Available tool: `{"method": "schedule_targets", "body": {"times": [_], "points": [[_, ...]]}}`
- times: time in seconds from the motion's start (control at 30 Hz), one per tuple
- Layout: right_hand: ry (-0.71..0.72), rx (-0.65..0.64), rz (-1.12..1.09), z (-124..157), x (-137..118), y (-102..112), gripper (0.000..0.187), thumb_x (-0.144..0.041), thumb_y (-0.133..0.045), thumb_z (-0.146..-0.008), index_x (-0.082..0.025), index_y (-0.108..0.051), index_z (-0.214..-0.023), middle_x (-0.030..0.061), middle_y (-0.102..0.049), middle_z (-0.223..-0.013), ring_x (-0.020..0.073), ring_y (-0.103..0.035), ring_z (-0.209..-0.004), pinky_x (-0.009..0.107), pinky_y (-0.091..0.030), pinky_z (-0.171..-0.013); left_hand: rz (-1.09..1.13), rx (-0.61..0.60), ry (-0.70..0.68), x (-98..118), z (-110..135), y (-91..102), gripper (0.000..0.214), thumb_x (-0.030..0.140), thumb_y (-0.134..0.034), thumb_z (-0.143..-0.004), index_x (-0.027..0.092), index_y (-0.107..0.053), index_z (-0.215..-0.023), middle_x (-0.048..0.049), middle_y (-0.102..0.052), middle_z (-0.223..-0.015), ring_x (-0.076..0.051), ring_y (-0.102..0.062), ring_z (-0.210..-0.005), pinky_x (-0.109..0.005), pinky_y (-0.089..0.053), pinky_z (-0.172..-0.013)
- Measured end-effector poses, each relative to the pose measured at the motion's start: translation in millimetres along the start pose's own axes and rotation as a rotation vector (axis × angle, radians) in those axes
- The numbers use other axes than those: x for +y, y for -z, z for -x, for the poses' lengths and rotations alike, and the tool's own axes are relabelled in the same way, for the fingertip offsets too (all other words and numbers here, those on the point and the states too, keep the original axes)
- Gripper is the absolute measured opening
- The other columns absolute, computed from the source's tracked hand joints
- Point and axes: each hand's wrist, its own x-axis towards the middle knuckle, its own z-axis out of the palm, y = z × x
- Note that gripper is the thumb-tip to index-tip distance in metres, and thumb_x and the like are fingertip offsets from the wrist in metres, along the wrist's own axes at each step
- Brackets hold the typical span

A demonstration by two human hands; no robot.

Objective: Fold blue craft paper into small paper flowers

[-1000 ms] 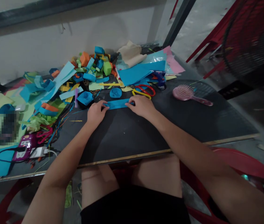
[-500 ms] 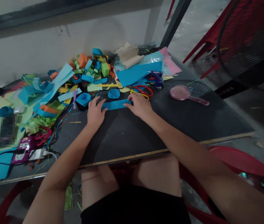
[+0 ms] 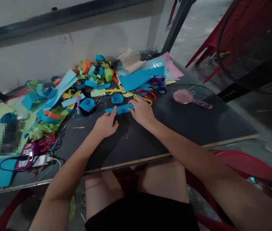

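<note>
A blue paper strip (image 3: 122, 109) lies lengthwise on the dark tabletop. My left hand (image 3: 105, 124) rests at its left part, index finger stretched onto the paper and thumb held apart. At the other end my right hand (image 3: 142, 111) has thumb and fingers closed on the strip, covering that tip. Just behind the strip sits a small blue folded paper piece (image 3: 117, 98). A larger blue folded paper piece (image 3: 87, 105) stands to the left, beside a purple stick (image 3: 78, 104). Behind my right hand are scissors with red handles (image 3: 148, 93) and yellow-handled ones (image 3: 148, 101).
Colourful folded paper pieces (image 3: 95, 72) are heaped against the wall. Blue sheets (image 3: 134, 78) lie at the back right, a pink hairbrush (image 3: 184, 96) further right. A purple device (image 3: 27, 155) with cables is front left. A fan (image 3: 253, 48) stands beyond the table's right side.
My left hand has drawn back toward me and gone from gripping the strip's left end to touching it with the index finger. My right hand stays at the right end.
</note>
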Motion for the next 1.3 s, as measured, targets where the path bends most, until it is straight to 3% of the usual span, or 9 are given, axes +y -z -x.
{"method": "schedule_targets", "body": {"times": [0.1, 0.17, 0.3, 0.57, 0.77, 0.97, 1.13, 1.3], "points": [[0.288, -0.083, -0.045, 5.0, -9.8, -0.9, 0.028, -0.023, -0.051, -0.095, -0.015, -0.068, -0.116, 0.0148, -0.061, -0.126, 0.0298, -0.055, -0.118, 0.044, -0.047, -0.097, 0.061, -0.009, 0.013, -4.0, -0.1, 2.7, 0.079, 0.017, -0.044, -0.087, 0.007, -0.007, -0.156, -0.0181, -0.066, -0.126, -0.029, -0.060, -0.121, -0.042, -0.052, -0.095], [0.452, -0.157, -0.052, 9.7, -17.2, -2.0, 0.034, -0.033, -0.050, -0.097, -0.015, -0.067, -0.120, 0.0143, -0.049, -0.147, 0.0314, -0.048, -0.131, 0.047, -0.044, -0.103, 0.101, 0.012, 0.012, -6.7, 0.8, 2.5, 0.084, 0.016, -0.040, -0.087, 0.004, 0.009, -0.155, -0.0203, -0.067, -0.124, -0.027, -0.064, -0.115, -0.041, -0.052, -0.093], [0.444, -0.214, 0.018, 16.7, -25.8, -0.8, 0.048, -0.042, -0.044, -0.099, -0.013, -0.060, -0.133, 0.0138, -0.028, -0.161, 0.0328, -0.032, -0.145, 0.050, -0.037, -0.110, 0.128, 0.057, -0.026, -7.3, 3.1, -0.7, 0.087, 0.015, -0.037, -0.087, 0.002, 0.021, -0.151, -0.0221, -0.067, -0.122, -0.026, -0.064, -0.114, -0.040, -0.051, -0.093], [0.369, -0.197, 0.053, 12.5, -19.6, 2.7, 0.047, -0.040, -0.039, -0.101, -0.017, -0.058, -0.138, 0.0121, -0.024, -0.163, 0.0306, -0.027, -0.148, 0.050, -0.030, -0.115, 0.049, 0.056, -0.028, -1.6, 3.2, -4.3, 0.086, 0.015, -0.039, -0.087, 0.002, 0.013, -0.153, -0.0217, -0.067, -0.120, -0.027, -0.062, -0.117, -0.039, -0.051, -0.093], [0.231, -0.179, 0.077, 14.6, -19.3, 3.2, 0.047, -0.044, -0.039, -0.100, -0.018, -0.065, -0.130, 0.0129, -0.026, -0.162, 0.0325, -0.027, -0.148, 0.053, -0.027, -0.115, -0.008, 0.022, 0.089, 11.5, 5.2, -5.6, 0.077, 0.016, -0.039, -0.088, 0.002, -0.004, -0.155, -0.0236, -0.064, -0.125, -0.029, -0.060, -0.121, -0.038, -0.051, -0.094], [0.010, -0.108, 0.176, 16.4, -0.6, 7.7, 0.043, -0.041, -0.043, -0.099, -0.018, -0.069, -0.123, 0.0159, -0.041, -0.155, 0.0357, -0.034, -0.144, 0.057, -0.030, -0.110, -0.112, 0.015, 0.206, 27.0, 10.2, -9.8, 0.064, 0.019, -0.043, -0.090, -0.002, -0.030, -0.149, -0.0282, -0.056, -0.136, -0.031, -0.053, -0.131, -0.038, -0.049, -0.100], [0.001, -0.138, 0.209, 12.0, 0.0, 5.1, 0.042, -0.040, -0.047, -0.096, -0.016, -0.069, -0.122, 0.0148, -0.053, -0.146, 0.0374, -0.041, -0.138, 0.056, -0.032, -0.106, -0.244, 0.009, 0.239, 26.9, 10.1, -8.1, 0.051, 0.020, -0.040, -0.093, -0.002, -0.049, -0.138, -0.0257, -0.054, -0.141, -0.032, -0.053, -0.131, -0.045, -0.037, -0.114], [-0.039, -0.146, 0.241, 10.1, 4.6, 1.6, 0.045, -0.044, -0.047, -0.094, -0.016, -0.069, -0.122, 0.0132, -0.067, -0.129, 0.0381, -0.052, -0.125, 0.055, -0.036, -0.101, -0.278, 0.020, 0.282, 25.5, 11.7, -5.4, 0.049, 0.023, -0.042, -0.092, -0.003, -0.056, -0.131, -0.0285, -0.059, -0.133, -0.035, -0.059, -0.123, -0.048, -0.043, -0.106]]}}
